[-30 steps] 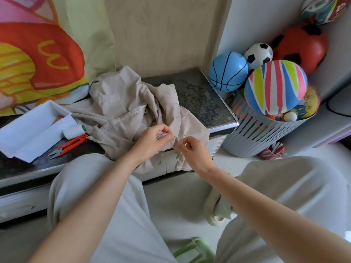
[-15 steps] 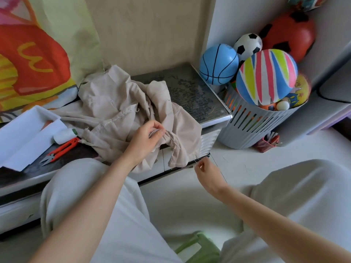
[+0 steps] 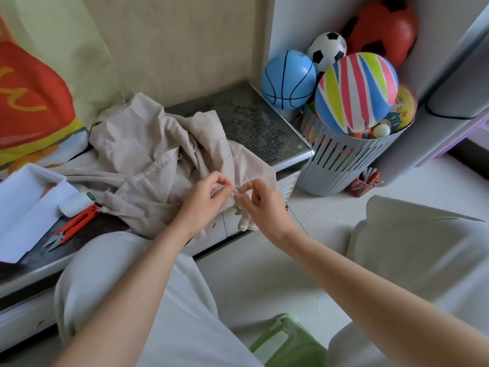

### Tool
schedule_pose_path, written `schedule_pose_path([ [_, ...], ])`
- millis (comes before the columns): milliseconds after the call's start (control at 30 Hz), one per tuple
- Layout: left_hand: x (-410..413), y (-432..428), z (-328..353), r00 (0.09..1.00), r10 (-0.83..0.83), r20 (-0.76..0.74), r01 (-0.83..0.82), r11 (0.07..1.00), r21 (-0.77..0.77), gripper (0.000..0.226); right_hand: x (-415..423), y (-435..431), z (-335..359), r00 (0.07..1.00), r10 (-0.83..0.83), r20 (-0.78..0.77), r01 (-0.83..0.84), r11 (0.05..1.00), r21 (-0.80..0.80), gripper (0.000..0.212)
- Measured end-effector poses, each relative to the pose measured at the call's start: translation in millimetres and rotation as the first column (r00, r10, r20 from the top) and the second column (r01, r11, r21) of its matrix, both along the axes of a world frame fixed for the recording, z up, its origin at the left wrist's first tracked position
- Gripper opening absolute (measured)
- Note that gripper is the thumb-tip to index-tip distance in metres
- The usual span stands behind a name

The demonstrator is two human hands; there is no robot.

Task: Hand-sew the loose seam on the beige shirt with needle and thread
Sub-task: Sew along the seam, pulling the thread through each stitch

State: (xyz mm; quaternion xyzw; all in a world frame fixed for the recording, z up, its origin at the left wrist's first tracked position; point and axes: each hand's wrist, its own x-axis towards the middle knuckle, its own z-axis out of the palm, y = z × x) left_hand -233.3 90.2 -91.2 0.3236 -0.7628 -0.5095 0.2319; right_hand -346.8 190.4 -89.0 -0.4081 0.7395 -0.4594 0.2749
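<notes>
The beige shirt [image 3: 148,160] lies crumpled on a low dark-topped cabinet [image 3: 254,123], one fold hanging over its front edge. My left hand [image 3: 203,197] pinches a bunched seam of the shirt at that edge. My right hand [image 3: 260,201] sits right beside it and pinches a thin needle [image 3: 247,179], whose free end sticks up and left above the fingers. A dark thread [image 3: 297,221] runs down to the right from the hands toward the floor.
Orange thread snips [image 3: 75,225] and a white thread spool [image 3: 75,203] lie left of the shirt, next to a white open box [image 3: 23,207]. A grey slotted basket [image 3: 344,162] full of balls stands on the right. A green stool [image 3: 288,340] is between my knees.
My right hand, which had drawn the thread out low and to the right, has come back up to the seam beside my left hand. The left hand kept its hold on the fabric.
</notes>
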Motion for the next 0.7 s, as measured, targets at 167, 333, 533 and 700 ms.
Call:
schedule_pose_path([
  [167,-1.1,-0.9,-2.5,0.999,-0.012,0.038,0.013,0.999,-0.042,0.006,-0.5,-2.8,2.3,1.0,0.002,0.008,-0.002,0.999,0.037,0.011],
  [333,-1.1,-2.7,-5.8,0.999,0.017,0.048,-0.013,0.998,-0.065,0.006,-3.9,5.9,1.5,1.0,-0.001,0.019,0.0,0.999,0.038,0.014],
  [533,2.6,-3.1,-3.1,0.996,0.09,0.02,-0.089,0.994,-0.069,0.004,-10.1,33.6,-23.9,0.999,0.003,-0.047,0.005,0.984,0.177,0.022],
  [700,4.0,1.2,-1.4,0.992,0.123,0.0,-0.122,0.987,-0.104,0.004,-18.9,52.1,-45.7,0.976,0.114,-0.183,-0.016,0.886,0.464,0.015],
])
